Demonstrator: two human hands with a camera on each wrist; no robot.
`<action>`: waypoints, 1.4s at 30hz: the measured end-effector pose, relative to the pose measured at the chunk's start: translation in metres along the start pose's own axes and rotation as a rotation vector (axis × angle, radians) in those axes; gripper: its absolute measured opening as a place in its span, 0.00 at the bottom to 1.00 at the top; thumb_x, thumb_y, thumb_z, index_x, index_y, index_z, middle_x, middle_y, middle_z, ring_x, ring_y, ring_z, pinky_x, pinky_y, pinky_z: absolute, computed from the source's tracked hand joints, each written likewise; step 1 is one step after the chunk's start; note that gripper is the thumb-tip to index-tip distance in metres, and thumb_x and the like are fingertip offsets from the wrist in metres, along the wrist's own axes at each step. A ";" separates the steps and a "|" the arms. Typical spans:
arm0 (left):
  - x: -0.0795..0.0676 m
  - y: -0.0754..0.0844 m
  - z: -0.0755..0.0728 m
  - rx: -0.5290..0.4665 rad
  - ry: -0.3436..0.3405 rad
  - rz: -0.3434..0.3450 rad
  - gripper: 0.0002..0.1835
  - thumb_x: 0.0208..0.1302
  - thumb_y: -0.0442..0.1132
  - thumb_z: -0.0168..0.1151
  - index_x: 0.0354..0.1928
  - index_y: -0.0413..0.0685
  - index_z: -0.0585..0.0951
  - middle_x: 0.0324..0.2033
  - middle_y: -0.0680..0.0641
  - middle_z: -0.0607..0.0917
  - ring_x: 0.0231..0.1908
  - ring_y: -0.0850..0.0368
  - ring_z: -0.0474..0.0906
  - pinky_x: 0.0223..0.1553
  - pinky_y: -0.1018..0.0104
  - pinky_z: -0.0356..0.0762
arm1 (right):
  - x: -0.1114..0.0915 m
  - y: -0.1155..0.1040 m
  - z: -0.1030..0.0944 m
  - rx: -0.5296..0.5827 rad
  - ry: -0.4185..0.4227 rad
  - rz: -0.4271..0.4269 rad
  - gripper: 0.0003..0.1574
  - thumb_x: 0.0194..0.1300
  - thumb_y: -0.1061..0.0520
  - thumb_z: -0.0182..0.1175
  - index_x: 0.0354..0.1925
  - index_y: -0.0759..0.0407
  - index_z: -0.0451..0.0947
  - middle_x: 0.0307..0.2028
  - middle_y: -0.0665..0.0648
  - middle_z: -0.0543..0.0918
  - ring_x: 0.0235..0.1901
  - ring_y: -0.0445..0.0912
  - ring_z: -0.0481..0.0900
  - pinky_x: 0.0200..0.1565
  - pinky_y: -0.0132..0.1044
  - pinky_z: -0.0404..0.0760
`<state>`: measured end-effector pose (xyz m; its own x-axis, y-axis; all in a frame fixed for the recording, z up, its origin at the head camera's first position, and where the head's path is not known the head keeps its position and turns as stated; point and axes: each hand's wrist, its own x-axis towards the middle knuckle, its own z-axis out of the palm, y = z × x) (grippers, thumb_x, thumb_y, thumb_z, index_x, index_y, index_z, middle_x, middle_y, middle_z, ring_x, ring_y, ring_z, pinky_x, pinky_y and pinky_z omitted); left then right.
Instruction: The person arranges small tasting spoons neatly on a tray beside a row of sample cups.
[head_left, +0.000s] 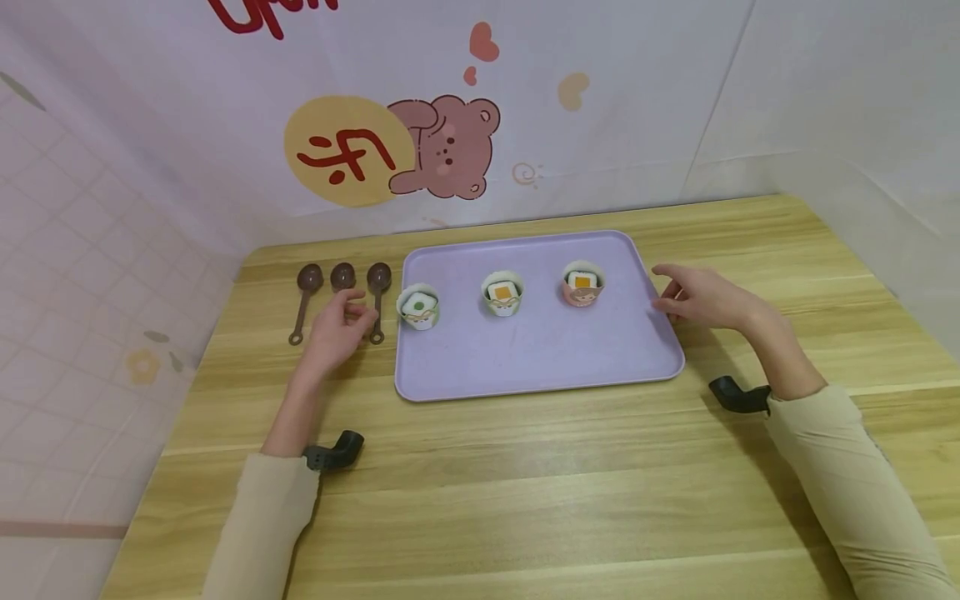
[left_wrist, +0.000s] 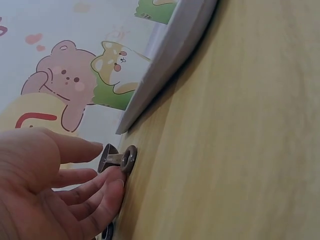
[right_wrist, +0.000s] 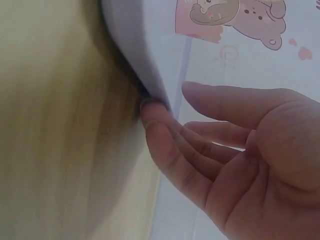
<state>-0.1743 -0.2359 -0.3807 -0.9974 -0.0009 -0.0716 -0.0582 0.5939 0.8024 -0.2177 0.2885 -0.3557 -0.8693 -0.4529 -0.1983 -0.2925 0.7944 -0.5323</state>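
On the wooden table lies a lilac tray [head_left: 525,358] with three paper cups in a row: a green one [head_left: 422,320] at left, another green one [head_left: 505,307] in the middle, a pink one [head_left: 582,296] at right. Each holds a small white square piece. My left hand [head_left: 335,333] hovers by the nearest brown spoon [head_left: 378,277], left of the tray; its thumb and fingers are apart near the ringed handle end [left_wrist: 129,159]. At the tray's right edge is my right hand [head_left: 705,297], its fingertips at the rim [right_wrist: 145,75] and its thumb raised apart.
Two more brown spoons, one at far left [head_left: 303,304] and one in between [head_left: 342,276], lie beside the first. A white printed cloth [head_left: 600,167] with a bear hangs behind the table [head_left: 525,500]. Dark wrist mounts stick out from both sleeves.
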 end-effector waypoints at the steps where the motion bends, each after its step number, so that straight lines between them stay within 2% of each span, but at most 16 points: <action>1: 0.001 0.000 0.000 -0.002 0.001 0.002 0.28 0.75 0.35 0.56 0.71 0.30 0.64 0.55 0.29 0.78 0.49 0.37 0.81 0.41 0.64 0.85 | 0.000 0.001 0.000 0.015 -0.005 -0.001 0.38 0.72 0.63 0.60 0.68 0.81 0.56 0.39 0.67 0.84 0.35 0.54 0.84 0.35 0.42 0.83; 7: 0.005 -0.002 0.003 0.025 -0.002 0.000 0.28 0.74 0.34 0.57 0.71 0.31 0.64 0.53 0.30 0.79 0.49 0.38 0.81 0.38 0.67 0.84 | 0.002 0.010 0.002 0.073 -0.021 -0.019 0.34 0.71 0.68 0.59 0.67 0.81 0.58 0.38 0.68 0.83 0.31 0.53 0.84 0.32 0.39 0.85; 12: 0.009 -0.005 0.005 0.065 -0.005 0.003 0.27 0.73 0.33 0.58 0.70 0.30 0.65 0.51 0.32 0.79 0.49 0.39 0.81 0.37 0.70 0.83 | 0.003 0.015 0.003 0.114 -0.020 -0.020 0.33 0.70 0.69 0.59 0.67 0.79 0.60 0.39 0.68 0.83 0.32 0.53 0.85 0.32 0.37 0.85; 19: 0.012 -0.006 0.005 0.100 0.004 0.029 0.26 0.71 0.32 0.60 0.67 0.28 0.67 0.50 0.31 0.81 0.48 0.37 0.82 0.40 0.66 0.82 | 0.003 0.014 0.003 0.139 -0.025 -0.022 0.33 0.70 0.70 0.58 0.68 0.80 0.59 0.40 0.69 0.83 0.32 0.53 0.85 0.33 0.38 0.86; 25: 0.013 -0.006 0.005 0.103 -0.006 0.019 0.27 0.70 0.32 0.61 0.67 0.27 0.67 0.50 0.30 0.81 0.48 0.37 0.82 0.41 0.65 0.84 | 0.002 0.013 0.003 0.130 -0.020 -0.025 0.33 0.70 0.70 0.58 0.68 0.79 0.60 0.40 0.69 0.83 0.31 0.50 0.85 0.34 0.38 0.86; 29: 0.012 -0.005 0.004 0.120 -0.015 0.018 0.26 0.70 0.32 0.61 0.66 0.28 0.68 0.48 0.31 0.81 0.43 0.41 0.83 0.35 0.69 0.83 | 0.001 0.012 0.003 0.131 -0.014 -0.028 0.33 0.70 0.70 0.59 0.68 0.79 0.61 0.39 0.68 0.83 0.31 0.51 0.85 0.34 0.39 0.86; 35: 0.011 -0.002 0.002 0.164 -0.028 0.010 0.26 0.70 0.33 0.62 0.66 0.31 0.71 0.41 0.38 0.81 0.32 0.53 0.79 0.31 0.71 0.76 | 0.002 0.013 0.004 0.135 -0.010 -0.029 0.33 0.69 0.70 0.60 0.67 0.80 0.60 0.39 0.68 0.83 0.32 0.53 0.85 0.34 0.39 0.86; 42: 0.009 0.000 0.000 0.154 -0.053 0.014 0.26 0.69 0.30 0.62 0.68 0.32 0.70 0.41 0.36 0.82 0.31 0.53 0.79 0.30 0.70 0.76 | 0.002 0.013 0.004 0.141 -0.005 -0.036 0.33 0.69 0.71 0.60 0.67 0.81 0.60 0.38 0.69 0.83 0.32 0.54 0.85 0.33 0.40 0.86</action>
<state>-0.1831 -0.2356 -0.3810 -0.9943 0.0486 -0.0953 -0.0327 0.7102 0.7032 -0.2212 0.2961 -0.3664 -0.8571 -0.4823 -0.1809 -0.2640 0.7128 -0.6498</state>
